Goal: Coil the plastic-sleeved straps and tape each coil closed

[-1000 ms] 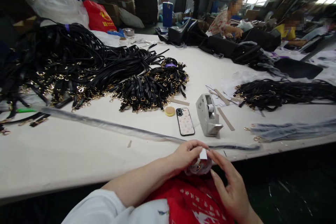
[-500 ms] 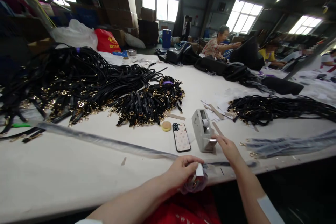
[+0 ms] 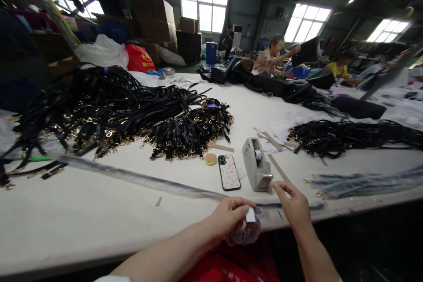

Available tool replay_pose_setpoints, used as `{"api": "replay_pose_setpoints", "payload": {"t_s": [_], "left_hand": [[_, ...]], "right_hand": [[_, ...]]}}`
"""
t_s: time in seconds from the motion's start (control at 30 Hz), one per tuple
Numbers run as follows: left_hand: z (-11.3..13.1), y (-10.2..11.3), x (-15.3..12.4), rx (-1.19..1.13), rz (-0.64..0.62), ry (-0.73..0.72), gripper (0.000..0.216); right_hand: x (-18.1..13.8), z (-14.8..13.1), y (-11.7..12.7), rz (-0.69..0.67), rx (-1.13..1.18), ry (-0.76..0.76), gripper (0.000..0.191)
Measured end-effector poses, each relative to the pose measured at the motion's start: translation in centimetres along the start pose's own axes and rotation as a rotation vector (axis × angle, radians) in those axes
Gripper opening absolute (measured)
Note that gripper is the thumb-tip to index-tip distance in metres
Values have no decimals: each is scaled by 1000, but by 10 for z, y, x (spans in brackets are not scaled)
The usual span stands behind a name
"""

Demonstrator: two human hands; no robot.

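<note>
My left hand (image 3: 228,218) is closed around a coiled strap wrapped in clear plastic film (image 3: 244,233), close to the table's front edge. A small white tag (image 3: 250,215) sticks out under its thumb and fingers. Just right of a grey tape dispenser (image 3: 256,165), my right hand (image 3: 294,205) pinches thumb and forefinger together near the cutting edge. What looks like a piece of clear tape is between those fingertips, hardly visible. Left of the dispenser lie a phone in a patterned case (image 3: 229,172) and a round yellow tin (image 3: 210,159).
Black straps with gold clasps (image 3: 178,134) are heaped at left; another bundle (image 3: 346,136) lies at right. Film-wrapped straps (image 3: 360,184) rest near the right front edge. A long wrapped strap (image 3: 139,179) crosses the table. A co-worker (image 3: 269,57) handles black material across the table.
My right hand has drawn slightly right and down from the dispenser's cutting edge, its fingers now pinched. My left hand stays on the coil. The co-worker has lifted a black piece.
</note>
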State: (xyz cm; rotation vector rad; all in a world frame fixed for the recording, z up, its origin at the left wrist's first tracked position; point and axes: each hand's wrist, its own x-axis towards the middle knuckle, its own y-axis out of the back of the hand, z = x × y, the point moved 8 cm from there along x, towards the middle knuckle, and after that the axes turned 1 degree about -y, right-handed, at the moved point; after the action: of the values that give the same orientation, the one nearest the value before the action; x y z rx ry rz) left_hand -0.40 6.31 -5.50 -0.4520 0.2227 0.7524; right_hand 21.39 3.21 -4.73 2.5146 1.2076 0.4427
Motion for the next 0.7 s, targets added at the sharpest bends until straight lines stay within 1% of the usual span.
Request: {"api": "replay_pose_setpoints", "payload": {"t_s": [0.1,0.17,0.27,0.37,0.43,0.5,0.6,0.7], "left_hand": [[-4,-8,2,33,-14,-8,63],[-2,-9,3,67,12,-53,59],[12,-5,-1,170,97,-193,47],[27,2,-9,302,170,-324,37],[36,6,-14,368,217,-392,34],[41,9,-15,407,253,-438,32],[43,9,-11,432,281,-471,32],[45,6,-8,438,286,-492,33]], "right_hand": [[-6,14,-13,-112,44,-79,37],[-4,22,-20,-144,80,-113,41],[4,30,-23,-135,106,-150,45],[4,28,-16,-108,110,-161,47],[-2,17,-9,-94,118,-143,47],[-15,-1,-5,-107,132,-111,44],[-41,-34,-5,-177,155,-56,36],[-65,-62,-13,-266,194,20,31]]}}
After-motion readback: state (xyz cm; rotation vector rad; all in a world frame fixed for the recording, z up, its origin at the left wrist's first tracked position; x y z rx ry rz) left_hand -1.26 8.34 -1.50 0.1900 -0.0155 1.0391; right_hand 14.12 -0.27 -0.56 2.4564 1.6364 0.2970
